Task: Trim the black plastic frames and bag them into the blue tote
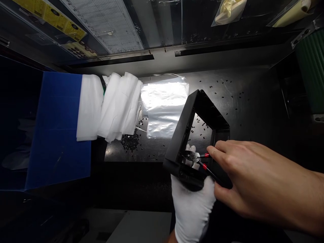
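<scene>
My left hand (192,206), in a white glove, grips the lower end of a black plastic frame (177,131) and holds it tilted above the bench. Some gloved fingertips show through the frame's opening. My bare right hand (235,165) is closed round a pair of cutting pliers (194,156) with red and black handles. The metal jaws reach inside the frame, near its lower left inner edge. What exactly lies between the jaws is too small to tell.
On the metal bench (248,111) lie clear plastic bags (164,111), stacked white foam sheets (121,104) and a pile of small black bits (130,142), with more bits scattered. A blue box (60,128) stands at left. A green ribbed part (311,71) is at right.
</scene>
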{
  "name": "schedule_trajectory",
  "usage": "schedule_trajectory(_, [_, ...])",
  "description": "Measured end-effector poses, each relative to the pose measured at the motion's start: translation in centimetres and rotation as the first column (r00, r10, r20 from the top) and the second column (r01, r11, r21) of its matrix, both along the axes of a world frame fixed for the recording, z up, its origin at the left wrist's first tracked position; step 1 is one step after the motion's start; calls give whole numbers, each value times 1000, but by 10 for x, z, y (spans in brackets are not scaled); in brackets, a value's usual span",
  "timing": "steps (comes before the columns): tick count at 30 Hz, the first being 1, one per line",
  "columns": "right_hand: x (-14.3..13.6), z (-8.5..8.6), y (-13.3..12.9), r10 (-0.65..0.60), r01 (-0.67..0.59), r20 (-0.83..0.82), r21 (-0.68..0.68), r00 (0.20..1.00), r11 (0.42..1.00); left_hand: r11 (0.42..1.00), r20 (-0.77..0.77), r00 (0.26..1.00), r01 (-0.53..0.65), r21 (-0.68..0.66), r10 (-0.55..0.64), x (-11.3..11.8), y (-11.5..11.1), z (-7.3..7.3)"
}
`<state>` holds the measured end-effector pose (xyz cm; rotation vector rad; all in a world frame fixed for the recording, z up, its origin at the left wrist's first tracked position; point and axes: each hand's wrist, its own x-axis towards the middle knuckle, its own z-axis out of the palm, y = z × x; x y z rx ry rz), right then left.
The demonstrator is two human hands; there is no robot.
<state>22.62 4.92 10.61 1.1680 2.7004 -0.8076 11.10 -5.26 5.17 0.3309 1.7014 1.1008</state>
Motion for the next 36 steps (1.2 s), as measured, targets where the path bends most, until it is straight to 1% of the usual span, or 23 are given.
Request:
schedule_trajectory(5, [0,0,-1,20,-20,9,9,1000,1000,1000,2,1000,9,-7,-9,0,-1,0])
schedule_trajectory(10, [3,-2,-4,30,-30,12,17,999,999,1000,61,998,10,7,-11,1,0,1])
schedule_trajectory(12, [4,-3,-5,36,-36,19,-6,999,999,1000,64,998,-13,4,13,2,-1,2])
schedule_trajectory(15, [2,-5,-6,49,-47,17,-77,999,996,998,55,997,-62,-10,63,3,-4,0])
schedule_trajectory(19, [2,-6,-6,64,-60,33,-127,997,990,997,9,997,-81,4,81,0,-5,-4])
schedule_trajectory(21, [5,-4,-5,61,-56,34,-146,998,988,996,9,996,-84,7,84,-1,-4,-4])
schedule_trajectory(23, [10,-1,-3,31,-26,33,-132,999,991,997,47,996,-78,19,77,-3,-5,-3])
schedule_trajectory(25, [15,1,-1,-2,6,54,-80,999,997,997,86,995,-54,51,50,-4,-9,-2])
schedule_trajectory(28, [21,3,0,-9,12,85,-28,996,1000,995,106,994,-23,96,12,-4,-15,-2])
schedule_trajectory(33, [24,1,-5,14,-15,49,7,999,1000,997,86,996,-27,78,21,-3,-17,-3])
schedule_trajectory(36, [23,-1,-9,16,-18,32,37,999,999,999,53,999,-9,52,6,-2,-16,-1])
